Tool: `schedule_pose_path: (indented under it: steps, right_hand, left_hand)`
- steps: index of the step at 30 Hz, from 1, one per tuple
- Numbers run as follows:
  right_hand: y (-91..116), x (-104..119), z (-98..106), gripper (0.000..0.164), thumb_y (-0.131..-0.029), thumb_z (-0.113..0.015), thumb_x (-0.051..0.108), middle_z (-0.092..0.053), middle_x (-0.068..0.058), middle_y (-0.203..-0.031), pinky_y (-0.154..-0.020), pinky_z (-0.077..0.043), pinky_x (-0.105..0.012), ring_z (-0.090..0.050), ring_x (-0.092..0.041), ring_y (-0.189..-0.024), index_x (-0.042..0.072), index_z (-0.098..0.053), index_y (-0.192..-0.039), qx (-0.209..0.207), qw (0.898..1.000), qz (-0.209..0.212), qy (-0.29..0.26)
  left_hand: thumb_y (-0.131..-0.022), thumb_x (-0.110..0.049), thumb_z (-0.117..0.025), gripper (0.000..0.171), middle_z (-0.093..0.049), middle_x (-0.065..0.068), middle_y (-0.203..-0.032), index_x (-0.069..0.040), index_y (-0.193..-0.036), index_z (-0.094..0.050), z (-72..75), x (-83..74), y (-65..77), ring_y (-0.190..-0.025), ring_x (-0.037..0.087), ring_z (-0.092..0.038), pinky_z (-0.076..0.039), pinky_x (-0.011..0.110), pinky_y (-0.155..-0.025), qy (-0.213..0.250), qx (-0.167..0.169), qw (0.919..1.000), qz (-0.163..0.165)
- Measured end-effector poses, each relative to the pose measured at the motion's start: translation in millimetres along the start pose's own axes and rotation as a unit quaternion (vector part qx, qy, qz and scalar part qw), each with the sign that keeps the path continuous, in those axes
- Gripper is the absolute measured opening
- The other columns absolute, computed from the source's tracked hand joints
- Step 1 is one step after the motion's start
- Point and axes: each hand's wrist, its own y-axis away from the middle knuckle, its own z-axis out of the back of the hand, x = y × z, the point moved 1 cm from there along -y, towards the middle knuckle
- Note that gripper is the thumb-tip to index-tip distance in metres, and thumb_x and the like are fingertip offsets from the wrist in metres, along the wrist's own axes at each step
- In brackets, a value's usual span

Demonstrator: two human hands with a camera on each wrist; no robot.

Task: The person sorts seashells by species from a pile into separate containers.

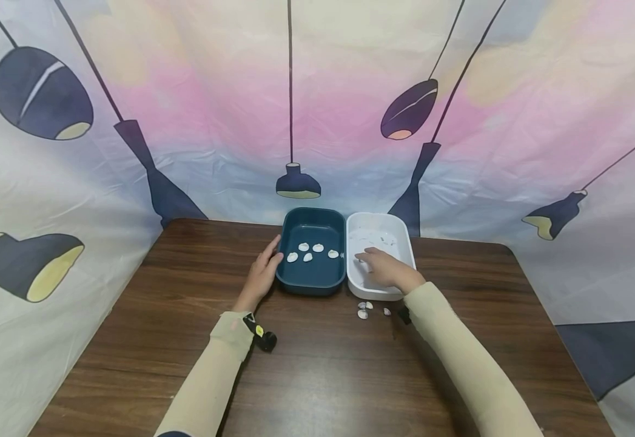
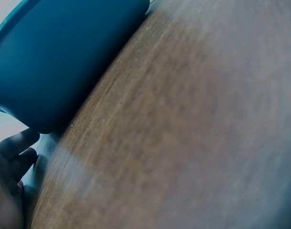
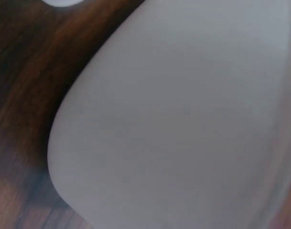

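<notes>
A dark teal tray (image 1: 312,282) holds several white seashells (image 1: 318,247) on its floor. My left hand (image 1: 261,274) rests along its left outer wall with fingers extended. In the left wrist view, the fingers (image 2: 18,143) show beside the tray's wall (image 2: 64,57). A white tray (image 1: 374,292) stands against the teal one's right side. Over its inside reaches my right hand (image 1: 387,269), fingers pointing left and down; whether they pinch something small is not clear. The right wrist view shows the white tray's outer wall (image 3: 169,119), but no fingers.
Several small shells (image 1: 362,314) lie on the brown wooden table (image 1: 317,376) just in front of the white tray. Small dark specks (image 1: 388,240) show on that tray's floor. Behind the table hangs a cloth (image 1: 230,121) printed with lamps.
</notes>
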Motion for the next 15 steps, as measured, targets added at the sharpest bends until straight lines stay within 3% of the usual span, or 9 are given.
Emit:
schedule_pose_path:
  steps: [7, 11, 15]
  right_hand:
    - [18.4, 7.3, 4.3, 0.048, -0.095, -0.061, -0.005, -0.059, -0.026, -0.146, -0.118, -0.039, -0.052, -0.05, -0.042, -0.141, -0.006, -0.06, -0.143, -0.036, 0.999, 0.034, -0.002]
    - [31.3, 15.5, 6.0, 0.043, -0.094, -0.063, -0.004, -0.065, -0.024, -0.138, -0.114, -0.044, -0.052, -0.057, -0.041, -0.134, -0.007, -0.065, -0.137, -0.078, 0.995, 0.069, -0.003]
    - [44.8, 23.9, 4.8, 0.034, -0.094, -0.066, -0.002, -0.071, -0.021, -0.126, -0.098, -0.055, -0.048, -0.07, -0.035, -0.11, -0.005, -0.071, -0.127, -0.128, 0.986, 0.106, -0.004]
  left_hand:
    - [-0.113, -0.036, -0.045, 0.055, -0.046, 0.017, -0.161, -0.027, -0.167, -0.035, -0.1, -0.3, -0.3, -0.152, 0.038, -0.035, -0.015, 0.062, -0.125, 0.0, 0.0, 1.0, -0.003]
    - [-0.113, -0.035, -0.045, 0.055, -0.046, 0.017, -0.162, -0.027, -0.167, -0.036, -0.1, -0.5, -0.5, -0.152, 0.039, -0.036, -0.018, 0.062, -0.124, 0.003, 0.0, 1.0, -0.004]
    - [-0.113, -0.034, -0.046, 0.055, -0.047, 0.018, -0.161, -0.026, -0.167, -0.036, -0.4, 0.2, -1.0, -0.15, 0.039, -0.037, -0.022, 0.064, -0.122, 0.006, -0.001, 1.0, -0.003]
